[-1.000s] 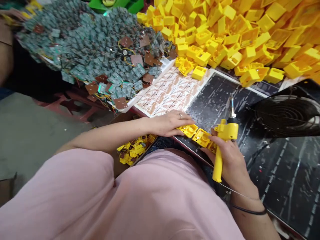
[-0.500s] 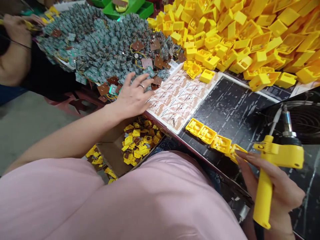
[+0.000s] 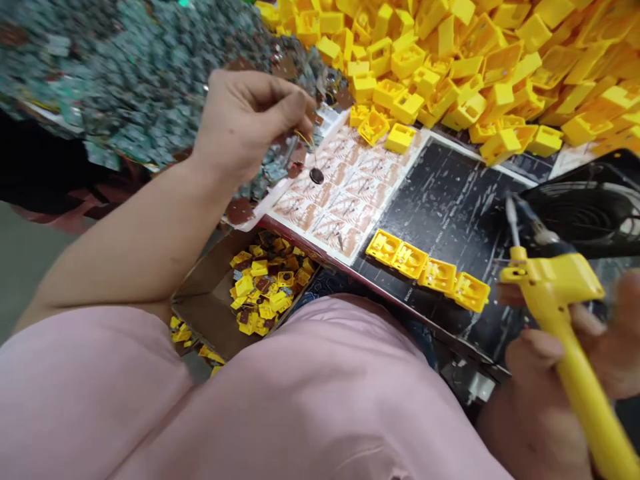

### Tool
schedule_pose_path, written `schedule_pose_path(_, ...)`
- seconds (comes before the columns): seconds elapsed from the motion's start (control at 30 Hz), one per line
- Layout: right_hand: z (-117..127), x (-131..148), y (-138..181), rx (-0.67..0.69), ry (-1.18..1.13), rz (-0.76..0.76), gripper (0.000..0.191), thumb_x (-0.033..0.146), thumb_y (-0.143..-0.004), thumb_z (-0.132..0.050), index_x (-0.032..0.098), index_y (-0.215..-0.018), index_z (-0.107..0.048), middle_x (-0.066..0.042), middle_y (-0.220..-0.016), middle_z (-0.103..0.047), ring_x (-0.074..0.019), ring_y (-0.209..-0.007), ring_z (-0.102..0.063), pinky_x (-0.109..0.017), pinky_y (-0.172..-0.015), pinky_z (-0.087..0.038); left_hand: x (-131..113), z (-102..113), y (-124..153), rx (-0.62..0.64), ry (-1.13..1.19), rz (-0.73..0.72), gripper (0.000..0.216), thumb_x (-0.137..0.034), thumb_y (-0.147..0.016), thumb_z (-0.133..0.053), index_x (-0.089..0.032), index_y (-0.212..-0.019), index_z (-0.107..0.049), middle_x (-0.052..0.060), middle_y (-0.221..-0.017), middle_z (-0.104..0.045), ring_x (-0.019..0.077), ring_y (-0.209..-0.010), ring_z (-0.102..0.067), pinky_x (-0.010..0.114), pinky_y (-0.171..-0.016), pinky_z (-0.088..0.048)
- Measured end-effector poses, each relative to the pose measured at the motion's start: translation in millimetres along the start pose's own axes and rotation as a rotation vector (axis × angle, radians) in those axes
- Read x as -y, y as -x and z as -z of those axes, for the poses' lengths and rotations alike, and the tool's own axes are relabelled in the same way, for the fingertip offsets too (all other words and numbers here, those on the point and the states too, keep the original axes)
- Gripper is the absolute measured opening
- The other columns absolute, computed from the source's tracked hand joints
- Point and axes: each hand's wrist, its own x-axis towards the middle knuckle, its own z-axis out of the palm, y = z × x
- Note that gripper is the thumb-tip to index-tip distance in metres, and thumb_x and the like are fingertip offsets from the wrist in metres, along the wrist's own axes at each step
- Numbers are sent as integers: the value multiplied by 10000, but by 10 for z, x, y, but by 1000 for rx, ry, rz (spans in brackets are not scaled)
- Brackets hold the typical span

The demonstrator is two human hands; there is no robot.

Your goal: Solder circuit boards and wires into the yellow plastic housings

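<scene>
Left hand (image 3: 245, 120) pinching a wired circuit piece (image 3: 313, 167) above the printed sheet (image 3: 345, 200), right hand (image 3: 560, 373) clenched round a yellow soldering gun (image 3: 565, 313) right of the sheet, four yellow housings (image 3: 427, 270) between

Grey concrete floor (image 3: 20, 267) shows at left; a black worktable (image 3: 450, 193) fills the middle; a dark wire fan (image 3: 590, 207) sits right, evenly lit.

No lettering can be read with certainty: the black rubber work mat (image 3: 450, 193) bears white printed lines and small words along its near edge, too blurred to make out, and the white sheet of reddish-brown printed patterns (image 3: 345, 193) shows only illegible marks
</scene>
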Motion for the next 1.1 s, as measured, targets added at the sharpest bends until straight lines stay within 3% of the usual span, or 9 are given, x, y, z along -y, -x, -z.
schedule_pose_path(0.03, -33, 28, -47, -137, 5, 0, 717, 751, -927, -790, 524, -1593, -650, -113, -1462, -777, -411, -924, -826, -596, -594, -592, -53, -117, 5, 93, -31, -41, 708, -846, -1049, -639, -195, -1233, -849, 34, -1112, -876, 162, -932, -758, 442, -922, -678)
schedule_pose_path(0.1, -95, 14, -129, -348, 56, 85, 485, 756, -968, -736, 420, -1289, -876, -139, -1096, -843, -391, -903, -800, -543, -541, -506, -103, -389, 82, 308, -140, -170, 632, -752, -1107, -579, -196, -1174, -873, 42, -1090, -874, 170, -935, -756, 427, -935, -662)
schedule_pose_path(0.2, -142, -106, -196, -486, -32, 12, 484, 755, -1070, -542, 437, -1080, -906, -93, -962, -835, -411, -1094, -783, -623, -689, -522, -76, -767, 286, 534, -317, -389, 544, -543, -1157, -423, -245, -1112, -876, 65, -1099, -860, 224, -997, -789, 431, -947, -640)
schedule_pose_path(0.27, -139, -151, -195, -522, -58, -109, 535, 703, -1116, -440, 456, -1000, -899, -75, -932, -829, -408, -1124, -777, -654, -743, -517, -54, -919, 401, 570, -372, -443, 483, -433, -1138, -413, -248, -1127, -859, 73, -1088, -855, 240, -1003, -798, 431, -964, -639)
schedule_pose_path(0.33, -118, -122, -161, -462, -38, -173, 434, 638, -1093, -528, 452, -971, -901, -84, -859, -804, -385, -954, -785, -624, -690, -514, -63, -982, 464, 571, -382, -450, 432, -381, -1110, -440, -221, -1121, -841, 77, -1032, -852, 246, -974, -797, 426, -966, -640)
schedule_pose_path(0.43, -56, 20, -78, -254, -33, -137, 280, 567, -1002, -726, 437, -1187, -892, -92, -929, -828, -319, -725, -747, -544, -600, -540, -126, -985, 489, 579, -413, -416, 337, -318, -1050, -508, -219, -1051, -830, 50, -939, -837, 241, -919, -787, 418, -957, -632)
schedule_pose_path(0.67, -27, 172, -94, 259, -295, 153, 512, 278, -980, -860, 372, -1468, -739, -45, -908, -842, -267, -686, -803, -379, -510, -653, -244, -991, 500, 632, -522, -373, 228, -268, -956, -587, -216, -919, -806, 20, -798, -780, 214, -791, -749, 349, -834, -569)
schedule_pose_path(0.87, -204, 235, -254, 358, -313, 290, 200, 189, -955, -877, 229, -1017, -691, 2, -787, -806, -152, -596, -765, -223, -539, -637, -337, -1008, 440, 697, -640, -377, 245, -261, -953, -569, -204, -892, -799, 23, -733, -735, 211, -752, -714, 326, -830, -515)
schedule_pose_path(1.1, -250, 263, -305, 399, -260, 399, 210, 171, -985, -860, 211, -963, -655, 5, -739, -768, -109, -599, -744, -167, -558, -598, -374, -1025, 422, 712, -696, -499, 263, -252, -975, -540, -213, -909, -791, 40, -792, -749, 231, -816, -719, 370, -919, -511)
